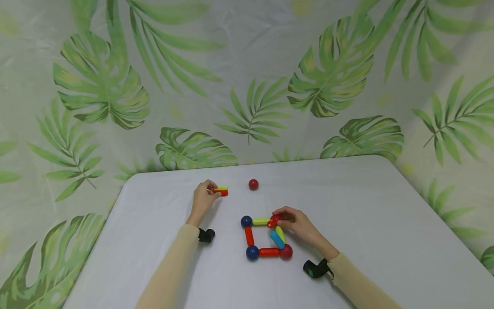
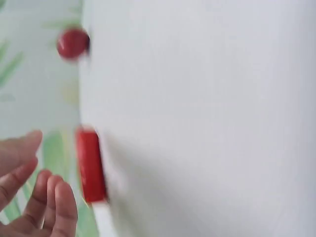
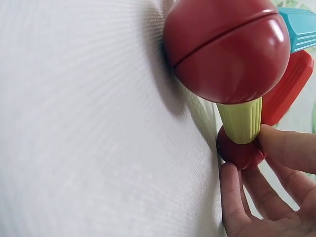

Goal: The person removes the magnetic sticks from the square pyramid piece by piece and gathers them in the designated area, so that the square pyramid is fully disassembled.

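Note:
In the head view, a square frame of balls and rods lies on the table. It has a far-left blue ball [image 1: 246, 221], a near-left blue ball [image 1: 252, 252], a near-right red ball [image 1: 286, 252], and a far-right red ball [image 3: 240, 149]. My right hand [image 1: 297, 223] grips that far-right ball between thumb and fingers. A red rod [image 1: 272, 223] rises from it, and a light-blue rod [image 1: 277, 239] from the near-right ball. My left hand [image 1: 203, 198] is beside a loose red rod [image 2: 91, 165] and a yellow rod [image 1: 221, 188], its fingers apart and holding nothing.
A loose red ball [image 1: 253, 184] sits near the far edge of the white table [image 1: 347, 193]. Behind it hangs a leaf-patterned cloth [image 1: 254, 56]. Yellow [image 1: 260, 221] and red rods [image 1: 269, 252] form the frame's sides.

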